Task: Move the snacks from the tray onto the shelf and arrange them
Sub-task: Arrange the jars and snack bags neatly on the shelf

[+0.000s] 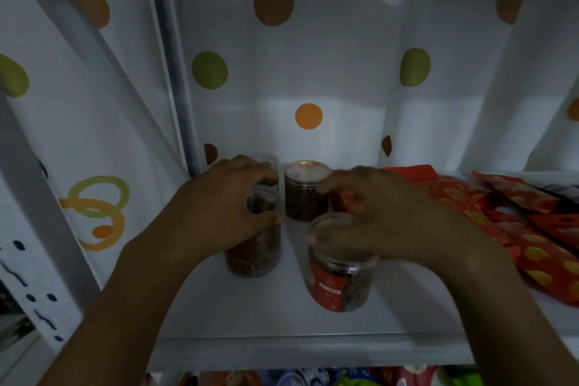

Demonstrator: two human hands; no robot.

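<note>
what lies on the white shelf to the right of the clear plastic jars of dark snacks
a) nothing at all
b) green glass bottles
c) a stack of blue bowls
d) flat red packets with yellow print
d: flat red packets with yellow print lie spread on the white shelf, right of the clear plastic jars of dark snacks.

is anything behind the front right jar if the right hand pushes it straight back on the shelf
Yes. The gold-lidded jar stands behind the front right jar held by the right hand, slightly left, with red packets to the right. The gap looks narrow.
</note>
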